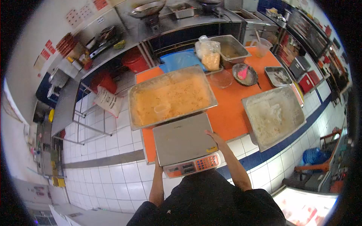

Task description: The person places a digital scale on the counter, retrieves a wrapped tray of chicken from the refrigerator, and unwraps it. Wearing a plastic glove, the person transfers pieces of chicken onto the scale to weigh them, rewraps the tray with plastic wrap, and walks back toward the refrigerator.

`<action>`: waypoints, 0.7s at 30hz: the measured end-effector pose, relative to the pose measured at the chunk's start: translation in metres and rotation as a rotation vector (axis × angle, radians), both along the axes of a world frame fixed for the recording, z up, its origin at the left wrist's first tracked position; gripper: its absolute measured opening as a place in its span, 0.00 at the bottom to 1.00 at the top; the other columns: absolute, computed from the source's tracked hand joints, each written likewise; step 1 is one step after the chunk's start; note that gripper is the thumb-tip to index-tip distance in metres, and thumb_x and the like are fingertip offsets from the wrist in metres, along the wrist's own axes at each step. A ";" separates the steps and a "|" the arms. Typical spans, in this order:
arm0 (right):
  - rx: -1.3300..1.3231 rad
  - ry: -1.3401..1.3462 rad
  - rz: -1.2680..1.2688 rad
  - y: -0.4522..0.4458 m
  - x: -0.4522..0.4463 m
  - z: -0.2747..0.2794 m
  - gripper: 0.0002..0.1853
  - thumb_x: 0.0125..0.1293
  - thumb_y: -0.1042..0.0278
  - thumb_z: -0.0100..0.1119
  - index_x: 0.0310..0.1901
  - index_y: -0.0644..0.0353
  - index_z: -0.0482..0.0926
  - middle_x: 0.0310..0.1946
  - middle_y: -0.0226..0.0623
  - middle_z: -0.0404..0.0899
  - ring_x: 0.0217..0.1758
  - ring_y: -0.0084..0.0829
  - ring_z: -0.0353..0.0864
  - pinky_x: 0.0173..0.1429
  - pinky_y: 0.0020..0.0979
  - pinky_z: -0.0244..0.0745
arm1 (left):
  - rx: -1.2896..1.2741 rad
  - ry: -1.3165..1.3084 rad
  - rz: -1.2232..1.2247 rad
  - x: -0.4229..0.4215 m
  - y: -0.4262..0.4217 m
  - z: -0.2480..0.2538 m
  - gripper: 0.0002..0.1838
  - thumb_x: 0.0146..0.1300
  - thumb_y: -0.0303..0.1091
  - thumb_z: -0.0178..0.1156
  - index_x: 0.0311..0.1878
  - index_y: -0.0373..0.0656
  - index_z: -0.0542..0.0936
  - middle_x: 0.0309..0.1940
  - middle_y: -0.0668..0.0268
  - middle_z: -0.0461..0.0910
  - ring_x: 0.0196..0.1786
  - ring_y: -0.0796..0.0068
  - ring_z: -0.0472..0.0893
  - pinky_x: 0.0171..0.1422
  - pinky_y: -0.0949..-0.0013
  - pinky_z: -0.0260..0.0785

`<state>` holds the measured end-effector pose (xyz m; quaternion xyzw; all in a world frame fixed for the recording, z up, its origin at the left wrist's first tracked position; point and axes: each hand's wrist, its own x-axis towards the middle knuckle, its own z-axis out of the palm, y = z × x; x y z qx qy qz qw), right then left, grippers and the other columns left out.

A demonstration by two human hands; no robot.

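Scale [183, 139] at desk's [230, 113] near edge, right hand's [215, 138] fingers clamped on its side, left hand's [158, 164] fingers hidden, state undeterminable; 1 orange-filled tray [171, 96] blocks the far side.

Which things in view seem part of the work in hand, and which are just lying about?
In hand or likely involved:
- Grey-topped digital scale, between left hand and right hand
- Steel tray of orange mixture, beside it

Apparently just lying about:
- Blue plastic sheeting
- Pink utensil
- Clear plastic jug
- White printed sack
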<state>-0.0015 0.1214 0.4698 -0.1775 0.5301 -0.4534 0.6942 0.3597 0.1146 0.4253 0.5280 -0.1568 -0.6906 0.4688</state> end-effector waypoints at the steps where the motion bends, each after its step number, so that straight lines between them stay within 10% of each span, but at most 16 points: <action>1: 0.018 -0.016 -0.004 -0.001 0.001 0.001 0.29 0.54 0.47 0.65 0.50 0.61 0.75 0.40 0.34 0.79 0.41 0.26 0.78 0.45 0.29 0.74 | 0.012 -0.025 0.034 0.006 0.001 -0.004 0.29 0.68 0.56 0.44 0.54 0.37 0.73 0.45 0.61 0.78 0.47 0.71 0.77 0.50 0.68 0.72; 4: 0.028 -0.067 0.022 -0.001 0.001 0.000 0.27 0.57 0.49 0.63 0.52 0.61 0.74 0.43 0.33 0.78 0.45 0.26 0.77 0.49 0.29 0.73 | -0.143 -0.786 -0.166 0.035 -0.009 -0.013 0.23 0.67 0.51 0.50 0.42 0.36 0.78 0.34 0.63 0.80 0.37 0.73 0.77 0.42 0.68 0.71; 7: -0.070 -0.062 0.009 0.003 0.003 0.006 0.28 0.58 0.50 0.62 0.54 0.61 0.73 0.46 0.32 0.77 0.48 0.26 0.76 0.53 0.31 0.72 | -0.282 -0.594 0.193 0.062 -0.050 0.017 0.20 0.65 0.47 0.54 0.35 0.35 0.78 0.28 0.65 0.78 0.30 0.73 0.74 0.37 0.68 0.68; 11: -0.062 -0.064 0.034 0.005 -0.001 -0.008 0.29 0.58 0.50 0.62 0.55 0.62 0.72 0.47 0.32 0.77 0.48 0.27 0.76 0.53 0.31 0.71 | -0.638 -1.220 0.486 0.068 -0.174 0.109 0.22 0.60 0.49 0.59 0.38 0.34 0.78 0.29 0.63 0.79 0.31 0.69 0.76 0.38 0.66 0.70; 16: 0.013 0.027 -0.010 0.000 0.004 0.006 0.31 0.56 0.50 0.64 0.55 0.62 0.72 0.46 0.35 0.77 0.48 0.29 0.76 0.50 0.31 0.72 | -0.303 -1.440 -0.261 0.097 -0.291 0.093 0.19 0.46 0.47 0.65 0.34 0.41 0.76 0.28 0.55 0.78 0.33 0.58 0.78 0.39 0.61 0.70; 21: -0.019 0.127 -0.051 -0.004 0.000 0.021 0.31 0.54 0.52 0.66 0.54 0.64 0.72 0.44 0.38 0.78 0.45 0.30 0.77 0.48 0.33 0.73 | -0.673 -1.385 0.022 0.118 -0.295 0.095 0.15 0.45 0.41 0.64 0.27 0.40 0.74 0.22 0.51 0.77 0.30 0.49 0.79 0.36 0.56 0.70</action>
